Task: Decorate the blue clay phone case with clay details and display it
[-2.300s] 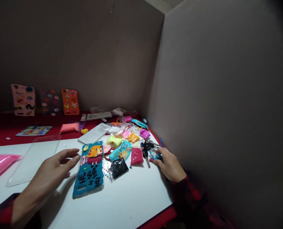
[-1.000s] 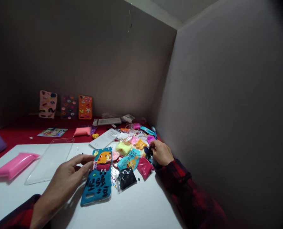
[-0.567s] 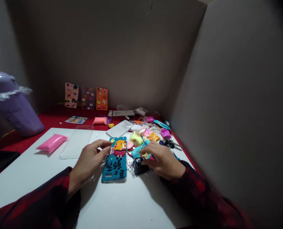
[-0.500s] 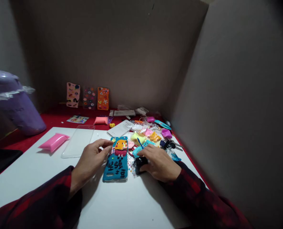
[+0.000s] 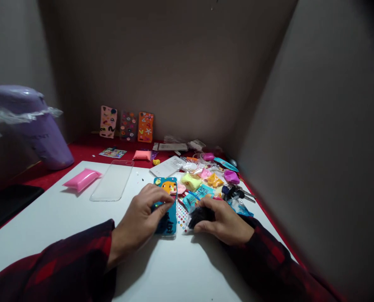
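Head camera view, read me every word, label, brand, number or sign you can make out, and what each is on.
"ENT": on the purple bottle; any letters before it are unclear.
Black lettering on the teal phone case: partly hidden by the left hand, unreadable.
Lettering on the blue packet: too small and blurred.
Print on the flat white package: too small.

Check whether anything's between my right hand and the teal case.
Yes. Going left from your right hand, the black packet by its fingers comes first, then the coloured gems, then the teal case. Your left hand partly covers the case in this view.
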Available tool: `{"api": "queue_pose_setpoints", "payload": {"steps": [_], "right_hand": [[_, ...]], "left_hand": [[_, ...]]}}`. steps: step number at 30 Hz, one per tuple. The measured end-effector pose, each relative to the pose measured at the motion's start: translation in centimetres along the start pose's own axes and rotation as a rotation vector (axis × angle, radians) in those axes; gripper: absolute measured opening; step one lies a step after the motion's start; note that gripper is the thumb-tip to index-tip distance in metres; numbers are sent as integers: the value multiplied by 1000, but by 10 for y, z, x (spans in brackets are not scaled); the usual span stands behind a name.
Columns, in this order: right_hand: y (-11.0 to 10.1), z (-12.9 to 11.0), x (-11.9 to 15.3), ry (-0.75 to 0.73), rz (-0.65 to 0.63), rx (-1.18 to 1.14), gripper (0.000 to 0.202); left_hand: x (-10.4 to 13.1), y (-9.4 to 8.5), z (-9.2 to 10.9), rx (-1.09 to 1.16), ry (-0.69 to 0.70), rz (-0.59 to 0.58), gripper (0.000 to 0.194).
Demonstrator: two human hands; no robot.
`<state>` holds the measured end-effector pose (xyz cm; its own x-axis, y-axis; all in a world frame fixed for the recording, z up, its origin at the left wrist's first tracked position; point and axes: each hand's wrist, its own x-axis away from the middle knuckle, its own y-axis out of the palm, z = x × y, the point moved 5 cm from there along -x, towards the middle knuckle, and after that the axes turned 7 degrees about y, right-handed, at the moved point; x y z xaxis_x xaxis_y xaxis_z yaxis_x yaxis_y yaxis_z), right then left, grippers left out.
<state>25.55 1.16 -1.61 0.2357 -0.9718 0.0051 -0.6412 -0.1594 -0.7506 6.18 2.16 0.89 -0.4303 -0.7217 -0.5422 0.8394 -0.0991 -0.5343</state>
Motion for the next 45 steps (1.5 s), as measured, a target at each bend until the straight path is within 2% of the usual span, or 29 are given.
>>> {"api": "queue_pose_setpoints", "payload": {"steps": [4,8,14,19,27,33,38,45], "right_hand": [[3,-2,4,48,-97,-319,23],[6,-3,8,69,-138,-422,27],[7,-6,10,58,-167,-449,29],[6,-8,12,10,-149,-423,26],[7,-12,13,-2,-119,-394,22],[7,-17,16,-87,-125,-414,23],[6,-17,17,-195,-69,-363,24],[6,-19,18,-180,-52,-362,21]], "left_hand": [[6,14,24,-4,255,-62,14],[9,21,32,-32,340,-84,15],[8,21,33,-16,285,-82,14],[8,23,29,44,150,-108,6],[9,26,26,139,54,-110,13],[10,25,30,164,28,-90,16],[11,23,28,107,20,-54,15],[11,22,33,145,90,-78,13]]}}
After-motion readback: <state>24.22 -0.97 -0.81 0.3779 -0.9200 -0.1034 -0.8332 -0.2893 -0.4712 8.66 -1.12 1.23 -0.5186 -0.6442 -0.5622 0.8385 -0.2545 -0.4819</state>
